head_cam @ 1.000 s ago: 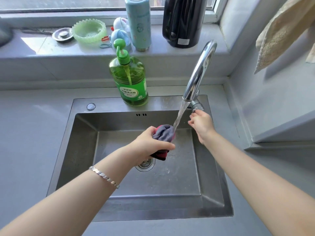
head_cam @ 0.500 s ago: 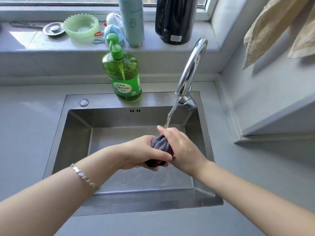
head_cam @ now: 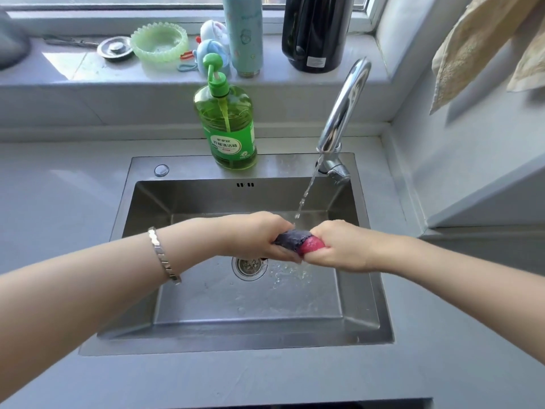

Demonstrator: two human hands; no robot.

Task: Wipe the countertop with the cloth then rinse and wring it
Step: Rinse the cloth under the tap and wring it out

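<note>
A grey and pink cloth [head_cam: 298, 241] is bunched into a short roll over the steel sink [head_cam: 206, 335]. My left hand [head_cam: 259, 236] grips its grey end and my right hand [head_cam: 342, 246] grips its pink end, both fists closed. A thin stream of water falls from the chrome faucet [head_cam: 343, 107] onto the cloth between my hands. Water drips from the cloth and splashes on the sink floor beside the drain [head_cam: 249, 267]. The grey countertop [head_cam: 59, 190] surrounds the sink.
A green dish soap bottle [head_cam: 225, 128] stands on the sink's back rim. The window sill holds a black kettle [head_cam: 315, 31], a teal flask [head_cam: 243, 33], a green bowl [head_cam: 159, 42] and small items. Beige towels [head_cam: 477, 42] hang on the right wall.
My right hand left the faucet handle and took hold of the cloth. Both hands then drew apart, stretching the cloth into a roll with the pink end showing.
</note>
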